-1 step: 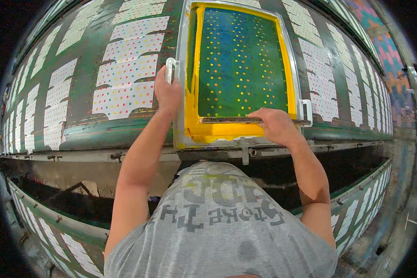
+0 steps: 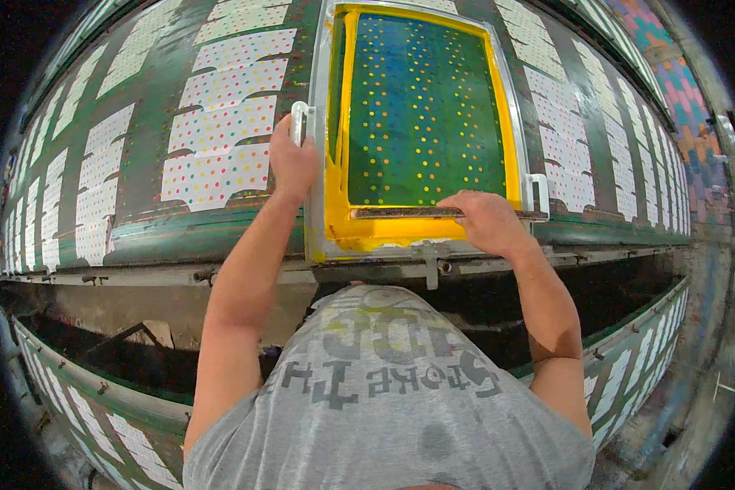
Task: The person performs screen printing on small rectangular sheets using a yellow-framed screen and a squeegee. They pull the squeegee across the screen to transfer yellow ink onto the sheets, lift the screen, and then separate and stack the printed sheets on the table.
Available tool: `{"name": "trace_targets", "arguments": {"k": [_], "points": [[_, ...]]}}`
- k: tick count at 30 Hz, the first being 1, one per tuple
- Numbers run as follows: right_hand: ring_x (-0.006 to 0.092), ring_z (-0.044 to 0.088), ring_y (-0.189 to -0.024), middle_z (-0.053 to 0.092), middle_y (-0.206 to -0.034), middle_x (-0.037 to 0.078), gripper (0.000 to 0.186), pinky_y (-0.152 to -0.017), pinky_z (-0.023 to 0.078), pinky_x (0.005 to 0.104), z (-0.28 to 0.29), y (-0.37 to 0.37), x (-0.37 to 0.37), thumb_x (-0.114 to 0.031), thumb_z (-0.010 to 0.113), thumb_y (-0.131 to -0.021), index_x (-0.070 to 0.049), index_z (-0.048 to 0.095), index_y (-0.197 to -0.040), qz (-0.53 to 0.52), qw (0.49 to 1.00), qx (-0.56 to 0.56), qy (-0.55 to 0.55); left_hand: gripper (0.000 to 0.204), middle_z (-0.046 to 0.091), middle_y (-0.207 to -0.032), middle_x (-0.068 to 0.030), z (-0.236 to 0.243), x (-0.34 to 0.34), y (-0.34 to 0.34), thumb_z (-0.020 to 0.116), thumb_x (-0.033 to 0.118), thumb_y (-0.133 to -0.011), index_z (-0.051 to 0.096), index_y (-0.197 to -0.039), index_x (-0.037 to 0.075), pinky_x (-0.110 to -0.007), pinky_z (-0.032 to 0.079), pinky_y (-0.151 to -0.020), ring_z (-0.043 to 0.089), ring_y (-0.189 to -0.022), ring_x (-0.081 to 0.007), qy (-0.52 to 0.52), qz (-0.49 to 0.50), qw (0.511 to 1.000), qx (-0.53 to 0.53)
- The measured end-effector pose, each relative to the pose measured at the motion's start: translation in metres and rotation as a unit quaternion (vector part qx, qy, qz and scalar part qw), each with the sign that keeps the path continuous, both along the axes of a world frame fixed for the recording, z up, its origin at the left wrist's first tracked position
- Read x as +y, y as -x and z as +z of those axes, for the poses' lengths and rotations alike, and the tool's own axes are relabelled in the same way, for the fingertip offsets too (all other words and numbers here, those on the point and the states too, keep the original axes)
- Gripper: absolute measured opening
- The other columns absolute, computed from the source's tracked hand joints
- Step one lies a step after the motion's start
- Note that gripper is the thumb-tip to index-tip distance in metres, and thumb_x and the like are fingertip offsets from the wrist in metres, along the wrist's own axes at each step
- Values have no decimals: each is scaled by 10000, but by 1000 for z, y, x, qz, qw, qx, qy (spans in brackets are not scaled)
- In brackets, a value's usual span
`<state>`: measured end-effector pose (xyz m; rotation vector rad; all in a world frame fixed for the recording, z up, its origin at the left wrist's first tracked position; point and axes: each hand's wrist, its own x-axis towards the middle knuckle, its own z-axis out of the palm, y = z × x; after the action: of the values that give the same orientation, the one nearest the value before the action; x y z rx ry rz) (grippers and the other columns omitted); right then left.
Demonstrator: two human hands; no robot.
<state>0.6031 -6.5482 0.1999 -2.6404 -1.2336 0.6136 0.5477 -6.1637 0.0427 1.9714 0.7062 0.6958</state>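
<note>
Nearest the camera, the right hand is closed over a long squeegee lying crosswise at the near end of a metal-framed printing screen. Yellow ink is pooled just in front of the blade, along the near frame edge. The left hand is clenched on a small handle on the left side of the frame, holding the screen flat on the long green surface.

Judging from the blade at the near end with ink gathered there, this pull across the mesh looks about finished. To the left, white fabric pieces already carry coloured dots, yellow among them, so those positions seem printed. To the right, more white pieces lie in a row; whether they have yellow is too small to tell.

Nothing lies on the screen. Farther right, a second handle sits free on the frame.
</note>
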Motion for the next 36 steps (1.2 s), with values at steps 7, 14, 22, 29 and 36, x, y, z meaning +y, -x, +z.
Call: {"name": "trace_targets", "arguments": {"k": [7,14,22,29,36], "points": [[400,739,-1187,788,-1250,155,453,-1047,582,530,-20,31,-3,-13,652,-919,-124,785,-1338,15,998,-58,-21,560,766,-1354,-259,38,51,-53,771,385,-1005,689,-1453,59,-547,553,-1097,723,-1283,-445,-132,-64,975,168],[355,738,-1163,771,-1268,110,514,-1017,579,505,-51,62,-17,-15,670,-851,-141,778,-1338,4,977,-176,-120,386,780,-1272,-270,18,58,-74,687,379,-1069,745,-1294,70,-563,557,-1056,729,-1229,-463,-107,-83,968,211],[335,726,-1153,737,-1287,102,477,-1008,554,499,-73,-13,12,-47,667,-885,-145,764,-1342,35,952,-259,-160,308,788,-1169,-277,9,59,-71,653,328,-1098,724,-1239,64,-589,570,-966,734,-1127,-504,-136,-84,975,158],[352,731,-1169,755,-1277,118,488,-1041,556,518,-79,-164,70,-3,676,-869,-154,772,-1323,49,949,-257,-173,236,781,-1096,-296,14,57,-66,659,258,-1097,710,-1206,54,-598,553,-903,731,-1053,-526,-142,-88,978,128],[361,769,-1102,776,-1163,140,411,-978,592,536,-81,-328,145,-72,694,-901,-192,783,-1284,62,944,-284,-155,231,800,-1091,-263,37,45,-65,681,233,-1103,715,-1235,46,-535,572,-933,760,-1076,-479,-87,-68,974,197]]}}
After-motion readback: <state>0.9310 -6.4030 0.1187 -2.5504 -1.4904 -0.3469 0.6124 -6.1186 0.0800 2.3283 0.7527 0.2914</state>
